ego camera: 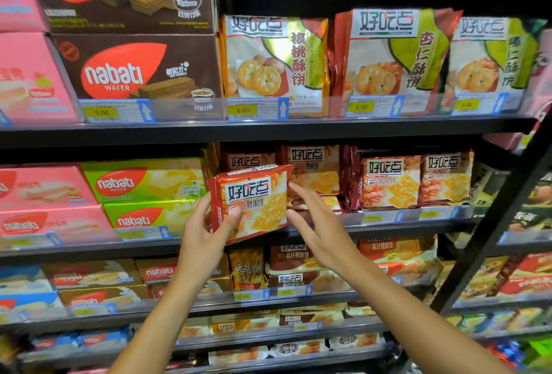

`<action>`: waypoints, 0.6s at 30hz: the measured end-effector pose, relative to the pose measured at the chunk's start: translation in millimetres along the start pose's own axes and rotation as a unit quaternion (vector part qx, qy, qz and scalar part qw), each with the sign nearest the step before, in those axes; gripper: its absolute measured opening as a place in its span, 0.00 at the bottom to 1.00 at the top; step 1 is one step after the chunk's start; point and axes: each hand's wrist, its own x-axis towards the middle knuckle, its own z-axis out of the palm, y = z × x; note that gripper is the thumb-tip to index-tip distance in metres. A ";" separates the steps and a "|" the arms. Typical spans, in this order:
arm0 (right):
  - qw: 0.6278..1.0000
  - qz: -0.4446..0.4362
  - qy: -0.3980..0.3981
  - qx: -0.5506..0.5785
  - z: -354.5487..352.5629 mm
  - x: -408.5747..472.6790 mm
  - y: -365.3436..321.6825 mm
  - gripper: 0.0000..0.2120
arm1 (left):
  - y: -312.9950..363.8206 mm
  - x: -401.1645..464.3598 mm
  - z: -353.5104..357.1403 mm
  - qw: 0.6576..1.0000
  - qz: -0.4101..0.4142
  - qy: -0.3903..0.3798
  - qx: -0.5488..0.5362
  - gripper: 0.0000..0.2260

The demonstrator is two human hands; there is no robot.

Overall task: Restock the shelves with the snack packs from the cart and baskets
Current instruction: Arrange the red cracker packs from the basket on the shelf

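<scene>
A red and orange biscuit pack point(254, 200) with white Chinese lettering is held upright at the front of the second shelf point(388, 226). My left hand point(206, 230) grips its lower left corner, thumb on the front face. My right hand point(316, 224) is beside the pack's right edge with fingers spread, fingertips at or just off the edge. Behind it stand more packs of the same kind point(313, 170), and darker red packs point(388, 182) stand to the right. No cart or basket is in view.
Green lemon wafer boxes point(143, 182) sit just left of the held pack, pink boxes point(44, 194) further left. The top shelf holds brown wafer boxes point(140, 66) and tall biscuit bags point(277, 60). A black upright post point(490, 233) stands at the right.
</scene>
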 end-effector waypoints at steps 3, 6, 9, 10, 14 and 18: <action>0.993 0.048 0.051 0.097 11.0 1.5 -10.1 0.30 | -3.3 5.7 6.3 0.998 0.043 0.020 0.052 0.17; 0.981 0.066 0.118 0.141 20.7 11.7 -8.2 0.29 | -1.7 10.6 17.5 0.993 0.078 0.033 0.076 0.19; 0.968 0.066 0.172 0.170 27.4 22.4 -14.0 0.23 | -0.8 17.0 28.9 0.988 0.087 0.095 0.080 0.22; 0.964 0.071 0.183 0.177 29.5 27.1 -15.6 0.22 | -1.5 19.5 31.7 0.985 0.087 0.124 0.080 0.21; 0.955 0.092 0.224 0.173 35.5 45.3 -16.3 0.18 | -4.1 23.9 45.5 0.979 0.082 0.175 0.063 0.18; 0.955 0.098 0.235 0.154 36.8 57.1 -17.3 0.13 | -17.2 28.2 57.8 0.989 0.027 0.135 0.061 0.21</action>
